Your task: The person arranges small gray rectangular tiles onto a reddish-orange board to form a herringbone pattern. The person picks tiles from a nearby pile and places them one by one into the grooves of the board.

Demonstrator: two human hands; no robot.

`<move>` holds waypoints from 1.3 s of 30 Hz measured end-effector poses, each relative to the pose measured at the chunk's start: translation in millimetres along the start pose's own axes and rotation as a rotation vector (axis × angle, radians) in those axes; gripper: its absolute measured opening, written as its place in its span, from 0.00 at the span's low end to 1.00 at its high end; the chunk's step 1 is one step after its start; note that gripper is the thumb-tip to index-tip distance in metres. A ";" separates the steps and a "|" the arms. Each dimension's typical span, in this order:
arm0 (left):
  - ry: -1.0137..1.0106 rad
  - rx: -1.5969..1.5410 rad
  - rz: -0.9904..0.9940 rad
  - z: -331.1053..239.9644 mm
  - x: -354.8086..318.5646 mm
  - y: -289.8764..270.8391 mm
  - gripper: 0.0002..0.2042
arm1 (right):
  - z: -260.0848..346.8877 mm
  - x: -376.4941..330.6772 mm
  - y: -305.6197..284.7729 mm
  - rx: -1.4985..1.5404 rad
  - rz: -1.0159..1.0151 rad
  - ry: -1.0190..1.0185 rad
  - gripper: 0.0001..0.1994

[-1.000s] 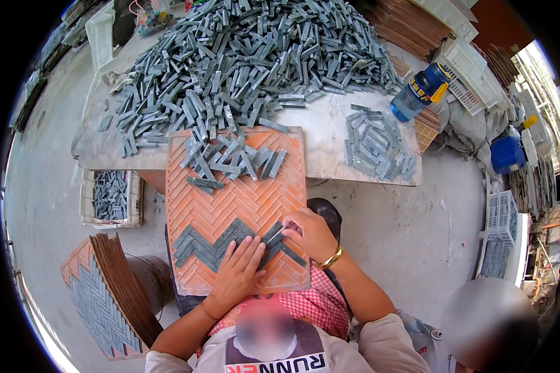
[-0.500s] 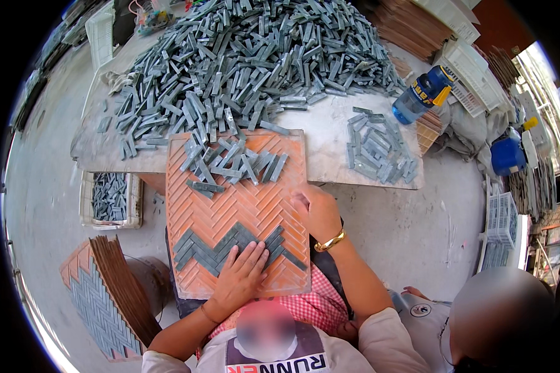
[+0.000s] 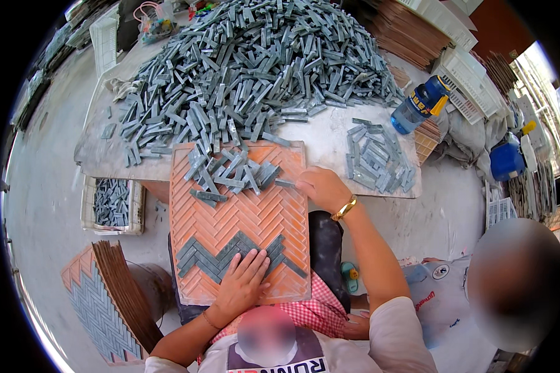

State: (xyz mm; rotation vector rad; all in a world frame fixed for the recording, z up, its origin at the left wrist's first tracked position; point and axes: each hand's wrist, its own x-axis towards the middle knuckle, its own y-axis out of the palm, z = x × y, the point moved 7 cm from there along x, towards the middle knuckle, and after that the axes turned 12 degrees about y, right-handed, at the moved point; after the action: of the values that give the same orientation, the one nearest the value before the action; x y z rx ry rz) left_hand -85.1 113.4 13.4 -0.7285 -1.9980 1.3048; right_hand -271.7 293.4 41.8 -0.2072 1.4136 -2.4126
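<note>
An orange mould tray (image 3: pixel 193 168) with herringbone grooves lies across my lap, its far edge by the table. Grey-green stone strips (image 3: pixel 199 255) fill a zigzag band of grooves in its nearer half. My left hand (image 3: pixel 246 276) lies flat on that band with fingers stretched out, partly covering it. At the tray's right edge my right hand (image 3: pixel 323 188), with a gold bangle on the wrist, pinches one end of a stone strip (image 3: pixel 285 183). Beside that strip, loose stone strips (image 3: pixel 230 174) are heaped on the far part of the tray.
A large pile of stone strips (image 3: pixel 261 62) covers the table (image 3: pixel 317 133). A blue bottle (image 3: pixel 417 105) stands at its right. A white crate (image 3: pixel 115 205) of strips and stacked filled trays (image 3: pixel 115 298) are at left. Another person (image 3: pixel 448 298) is close on my right.
My right hand has moved slightly up and right and now pinches a strip. Loose strips at the tray's right have shifted or gone. My left hand stays flat; the other person has moved.
</note>
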 end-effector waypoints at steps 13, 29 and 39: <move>0.022 0.020 0.098 -6.8 13.9 -0.8 0.34 | 38.2 -139.6 50.1 0.429 -0.215 0.372 0.05; 0.028 0.005 0.136 -7.1 19.8 7.4 0.34 | 60.4 -148.3 49.5 0.075 -0.245 0.306 0.09; 0.124 -0.056 0.112 -15.7 36.0 5.6 0.32 | 47.1 -141.3 49.5 0.063 -0.048 0.255 0.05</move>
State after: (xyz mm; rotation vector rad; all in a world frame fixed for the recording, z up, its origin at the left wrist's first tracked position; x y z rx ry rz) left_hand -95.8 151.0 20.5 -0.9369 -1.9242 1.2399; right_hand -115.7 283.1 28.3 0.0869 1.4475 -2.5928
